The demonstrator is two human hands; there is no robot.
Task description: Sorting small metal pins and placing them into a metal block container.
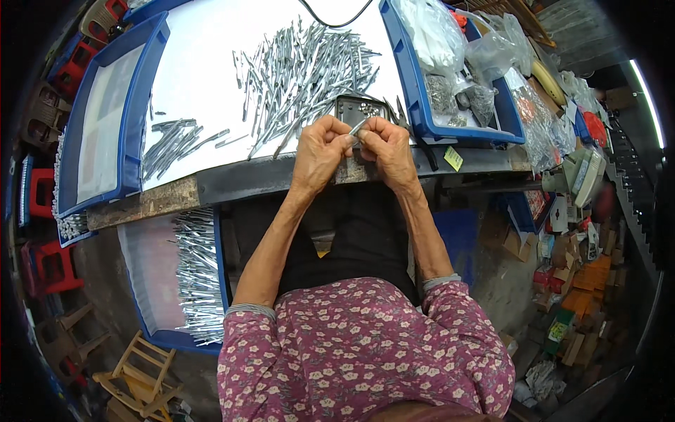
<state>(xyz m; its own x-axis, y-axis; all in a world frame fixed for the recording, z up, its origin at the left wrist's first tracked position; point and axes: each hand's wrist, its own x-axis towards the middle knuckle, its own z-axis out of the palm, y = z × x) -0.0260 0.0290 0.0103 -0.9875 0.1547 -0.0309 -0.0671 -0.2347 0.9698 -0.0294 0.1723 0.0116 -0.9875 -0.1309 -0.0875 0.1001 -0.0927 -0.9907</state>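
Observation:
Both my hands meet over the table's front edge, fingertips pinched together. My left hand and my right hand grip a thin silvery metal rod between them, one from each side. Its exact kind is too small to make out. Just beyond my fingers lies a small dark tray with little shiny parts in it. A large heap of similar slim metal pieces spreads over the white tabletop ahead, and a smaller pile of them lies to the left.
A blue bin lined with pale sheet stands at the left. At the right, another blue bin holds bags of small parts. Pliers-like tools lie beside the tray. Below the table, a blue crate holds many metal rods near a wooden stool.

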